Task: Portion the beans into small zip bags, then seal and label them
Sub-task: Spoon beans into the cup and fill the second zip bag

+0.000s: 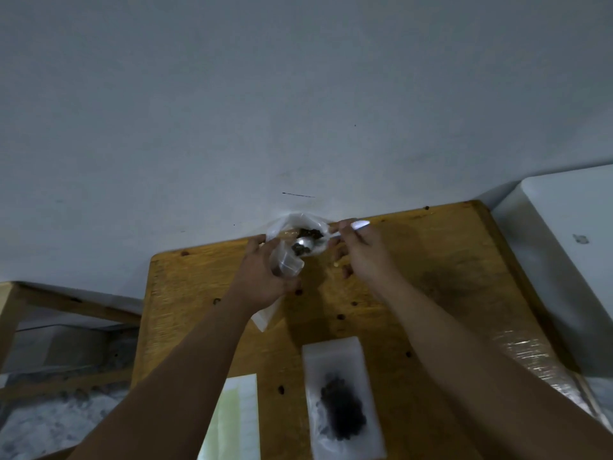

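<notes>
My left hand is curled round the clear plastic of a bag, holding its mouth up at the far edge of the table. My palm hides most of the bag; a white corner of it sticks out under my wrist. My right hand pinches the white handle of a spoon between thumb and fingertips. The spoon's bowl sits inside the crumpled plastic among dark beans. The plastic is bunched and glary, so I cannot tell whether it is one bag or two, nor how many beans the spoon carries.

Toward the near edge, between my forearms, a filled bag lies flat with a dark heap of beans inside; its near end is blurred. Left of it lie pale sheets, cut off by the frame and partly covered by my left arm; anything printed on them is unreadable. A few loose beans dot the wood. Shiny film covers the table's right edge near my right arm. Beyond the right edge stands a white box, cut off at the frame, and past the left edge a wooden bench in dim light.
</notes>
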